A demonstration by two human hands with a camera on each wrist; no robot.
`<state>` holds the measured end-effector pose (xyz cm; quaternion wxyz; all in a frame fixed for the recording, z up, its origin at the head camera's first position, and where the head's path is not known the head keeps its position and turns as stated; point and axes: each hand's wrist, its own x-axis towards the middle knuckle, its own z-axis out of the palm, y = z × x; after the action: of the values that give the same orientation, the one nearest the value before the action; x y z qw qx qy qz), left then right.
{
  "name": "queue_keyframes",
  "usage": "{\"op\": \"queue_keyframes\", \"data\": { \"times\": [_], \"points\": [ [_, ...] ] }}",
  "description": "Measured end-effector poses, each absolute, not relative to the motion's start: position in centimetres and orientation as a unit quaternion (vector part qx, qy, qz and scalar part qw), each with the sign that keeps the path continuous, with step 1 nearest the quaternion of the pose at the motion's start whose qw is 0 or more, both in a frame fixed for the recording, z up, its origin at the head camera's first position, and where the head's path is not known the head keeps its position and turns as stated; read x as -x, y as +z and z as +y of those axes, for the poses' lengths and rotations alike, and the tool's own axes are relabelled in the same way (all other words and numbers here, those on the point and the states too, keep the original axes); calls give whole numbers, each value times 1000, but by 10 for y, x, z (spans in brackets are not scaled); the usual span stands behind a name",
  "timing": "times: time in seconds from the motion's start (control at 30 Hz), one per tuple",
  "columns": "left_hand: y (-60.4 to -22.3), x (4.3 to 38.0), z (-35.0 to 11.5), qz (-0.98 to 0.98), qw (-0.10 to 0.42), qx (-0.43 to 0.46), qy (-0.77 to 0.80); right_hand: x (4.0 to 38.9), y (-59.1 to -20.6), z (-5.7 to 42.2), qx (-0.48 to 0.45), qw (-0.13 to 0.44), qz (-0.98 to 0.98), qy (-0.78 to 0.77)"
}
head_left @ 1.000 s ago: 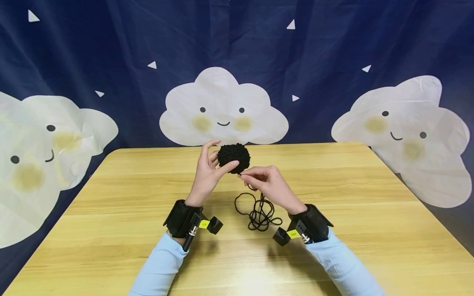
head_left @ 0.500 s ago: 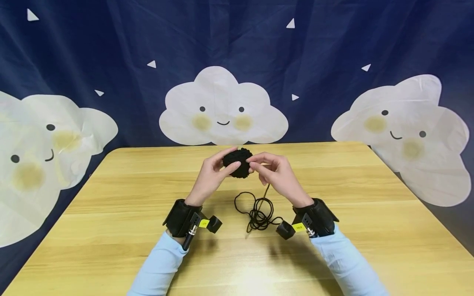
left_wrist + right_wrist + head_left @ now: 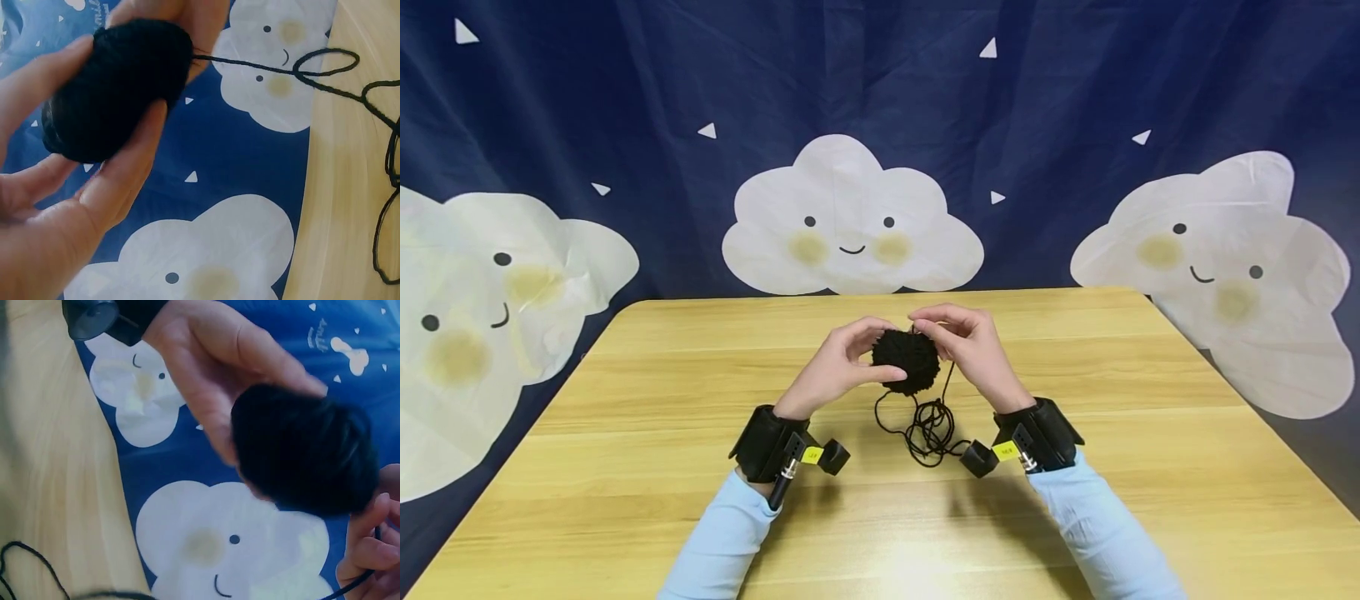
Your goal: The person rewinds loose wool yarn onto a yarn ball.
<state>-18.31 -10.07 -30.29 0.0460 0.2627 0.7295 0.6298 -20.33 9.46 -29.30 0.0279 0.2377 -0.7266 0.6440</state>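
Observation:
A ball of black yarn [image 3: 906, 362] is held up over the table by my left hand [image 3: 842, 364], thumb on its near side and fingers behind. In the left wrist view the yarn ball [image 3: 122, 90] sits between the thumb and fingers. My right hand [image 3: 962, 342] is at the ball's upper right, thumb and forefinger pinching the yarn strand. A length of the strand [image 3: 250, 64] runs from that hand down to the table. In the right wrist view, the right hand's fingers [image 3: 369, 547] show at the edge, with the strand passing through them.
Loose loops of black yarn [image 3: 931, 429] lie tangled on the wooden table [image 3: 625, 433] below the hands. A dark blue curtain [image 3: 925, 83] with white clouds hangs behind the table. Each wrist wears a black camera strap [image 3: 771, 443].
The ball has moved right and nearer, turning in my left hand. My right hand has carried the strand from below the ball up its right side to the top.

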Motion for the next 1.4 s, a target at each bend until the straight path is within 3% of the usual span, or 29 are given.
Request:
{"op": "queue_keyframes", "data": {
  "times": [0.23,0.57,0.8,1.1,1.27,1.4],
  "points": [
    [-302,183,-99,698,48,-263,665,209,-309,94,-219,-16,-727,650],
    [-299,181,-99,690,-28,-213,691,204,-316,83,-239,10,-767,596],
    [-299,181,-99,696,-71,-169,695,196,-316,78,-308,-38,-758,574],
    [-304,185,-100,711,-122,-140,678,189,-306,81,-314,-68,-767,556],
    [-338,207,-107,736,-145,-186,634,188,-296,88,-308,-40,-749,586],
    [-342,212,-107,744,-124,-238,611,189,-291,94,-301,6,-725,619]
  ]
}}
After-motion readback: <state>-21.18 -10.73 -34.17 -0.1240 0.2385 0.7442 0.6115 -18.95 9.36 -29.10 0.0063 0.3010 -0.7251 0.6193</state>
